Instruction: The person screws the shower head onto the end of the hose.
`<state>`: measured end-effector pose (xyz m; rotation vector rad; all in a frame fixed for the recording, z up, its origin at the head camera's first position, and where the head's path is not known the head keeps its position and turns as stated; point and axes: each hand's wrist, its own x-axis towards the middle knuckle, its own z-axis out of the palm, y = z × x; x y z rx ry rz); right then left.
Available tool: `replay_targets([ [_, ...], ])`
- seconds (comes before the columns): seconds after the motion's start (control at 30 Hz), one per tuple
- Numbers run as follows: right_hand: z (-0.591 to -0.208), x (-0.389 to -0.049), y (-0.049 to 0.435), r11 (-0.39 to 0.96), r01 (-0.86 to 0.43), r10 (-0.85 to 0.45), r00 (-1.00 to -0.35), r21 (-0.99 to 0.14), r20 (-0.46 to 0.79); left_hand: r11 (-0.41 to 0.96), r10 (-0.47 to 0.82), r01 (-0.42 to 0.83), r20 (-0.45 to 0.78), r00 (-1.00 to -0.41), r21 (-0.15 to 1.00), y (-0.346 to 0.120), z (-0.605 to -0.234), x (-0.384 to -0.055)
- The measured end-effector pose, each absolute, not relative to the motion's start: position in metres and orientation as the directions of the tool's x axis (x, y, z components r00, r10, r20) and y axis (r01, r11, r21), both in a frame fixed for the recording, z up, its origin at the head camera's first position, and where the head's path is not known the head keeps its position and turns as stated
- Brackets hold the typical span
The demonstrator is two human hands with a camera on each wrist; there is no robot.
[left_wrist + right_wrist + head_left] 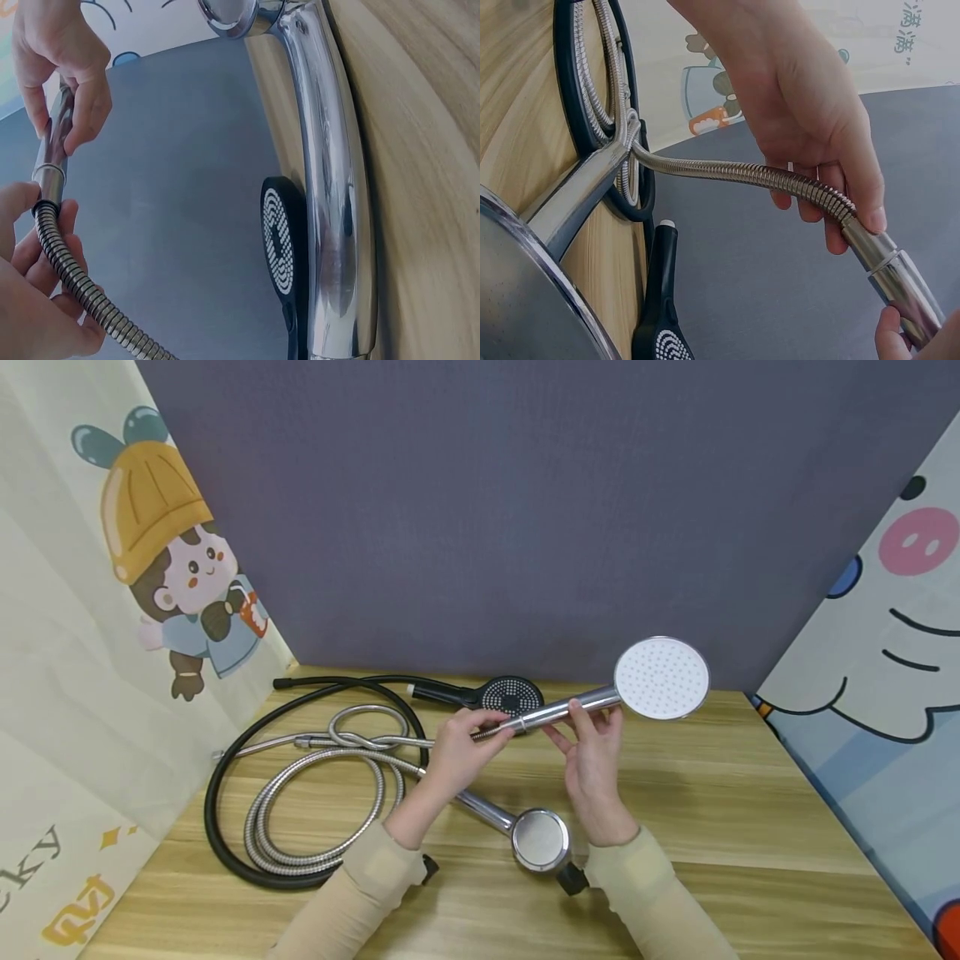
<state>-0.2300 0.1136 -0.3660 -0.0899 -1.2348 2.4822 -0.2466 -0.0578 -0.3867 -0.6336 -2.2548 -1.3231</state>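
A chrome shower head with a round white spray face (662, 678) is raised above the table, tilted up to the right. My right hand (596, 768) holds its handle, thumb on the near side and fingers behind. At the handle's lower end, my left hand (456, 750) pinches the metal connector (866, 241) of a ribbed steel hose (739, 174). In the right wrist view the connector sits against the handle's end, with a thin seam between them. From there the hose curves down to the coils on the table.
A second chrome shower head (540, 840) lies in front, between my forearms. Behind lies a black shower head (512, 695). Coiled steel hose (258, 827) and a black hose (213, 802) spread over the table's left side. A grey panel (480, 518) stands behind.
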Motion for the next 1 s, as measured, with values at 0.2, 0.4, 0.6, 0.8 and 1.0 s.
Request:
replay_targets([
  [0.2,-0.366,-0.229,0.113,-0.548,-0.306,0.352,-0.929,-0.779,0.118,0.43,0.119,0.598,0.614,-0.781,0.677,-0.057,-0.388,-0.245],
  [0.4,-0.367,-0.23,0.112,-0.531,-0.318,0.368,-0.922,-0.785,0.124,0.412,0.094,0.626,0.652,-0.752,0.662,-0.056,-0.393,-0.246],
  [0.6,-0.367,-0.229,0.114,-0.524,-0.297,0.363,-0.926,-0.798,0.106,0.411,0.1,0.68,0.712,-0.695,0.607,-0.056,-0.396,-0.246],
  [0.8,-0.366,-0.23,0.114,-0.522,-0.284,0.358,-0.929,-0.804,0.096,0.424,0.094,0.717,0.761,-0.642,0.553,-0.055,-0.402,-0.247],
  [1.0,-0.365,-0.23,0.114,-0.531,-0.275,0.362,-0.929,-0.801,0.078,0.433,0.109,0.755,0.803,-0.586,0.493,-0.054,-0.403,-0.247],
])
